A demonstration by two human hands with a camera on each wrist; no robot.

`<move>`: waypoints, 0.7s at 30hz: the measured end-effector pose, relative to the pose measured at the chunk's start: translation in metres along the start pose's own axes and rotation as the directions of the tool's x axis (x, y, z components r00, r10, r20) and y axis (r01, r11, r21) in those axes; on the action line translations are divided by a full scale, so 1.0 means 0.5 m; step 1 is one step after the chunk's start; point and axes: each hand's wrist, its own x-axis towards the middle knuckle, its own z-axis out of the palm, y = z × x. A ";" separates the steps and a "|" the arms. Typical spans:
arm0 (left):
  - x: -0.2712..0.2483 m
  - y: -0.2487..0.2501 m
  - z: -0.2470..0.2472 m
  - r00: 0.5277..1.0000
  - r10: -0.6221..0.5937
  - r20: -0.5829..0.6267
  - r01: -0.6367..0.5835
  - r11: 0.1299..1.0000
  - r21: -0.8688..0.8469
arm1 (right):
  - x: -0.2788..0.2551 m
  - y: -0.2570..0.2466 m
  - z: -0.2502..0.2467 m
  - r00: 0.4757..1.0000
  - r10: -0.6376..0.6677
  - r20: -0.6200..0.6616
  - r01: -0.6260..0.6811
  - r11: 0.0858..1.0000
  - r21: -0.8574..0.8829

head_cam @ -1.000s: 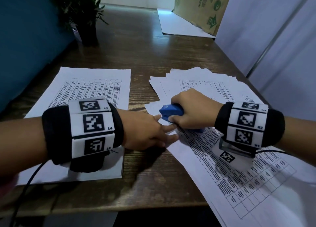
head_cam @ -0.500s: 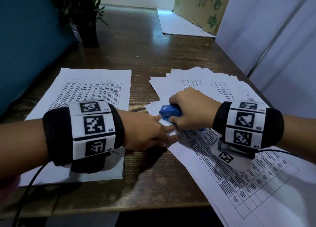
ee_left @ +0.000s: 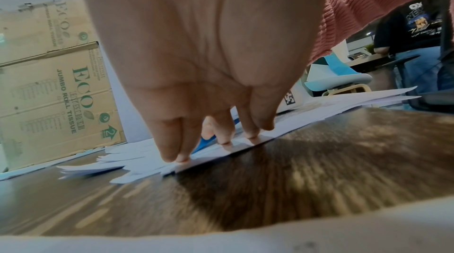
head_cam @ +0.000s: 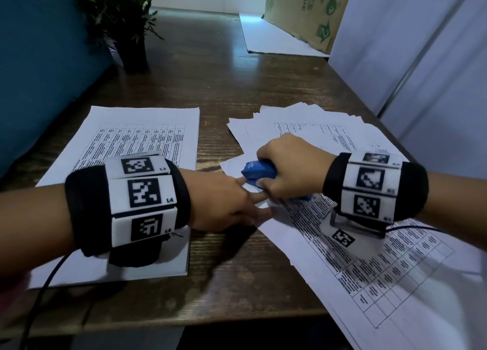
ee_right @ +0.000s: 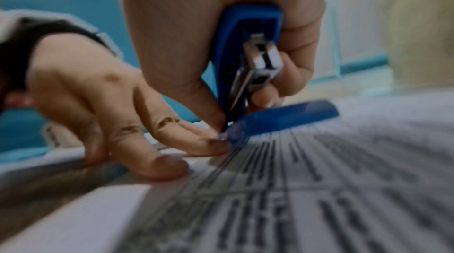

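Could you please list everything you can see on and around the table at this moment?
table: one, dark wood, under everything.
loose sheets: several, white with printed tables, fanned at the table's right.
neat stack: one, white printed paper, table's left.
stapler: one, blue, on the loose sheets near their left edge.
potted plant: one, green, far left.
cardboard box: one, brown, far end.
wristbands: two, black with white markers, one per wrist.
left hand: one, fingers flat on the sheets' edge.
right hand: one, its grip closed round the stapler.
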 end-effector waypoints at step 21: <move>0.004 -0.013 0.017 0.999 0.009 -0.046 -0.009 1.000 -0.011 | 0.006 -0.015 0.001 1.000 -0.014 0.001 0.014 0.997 -0.082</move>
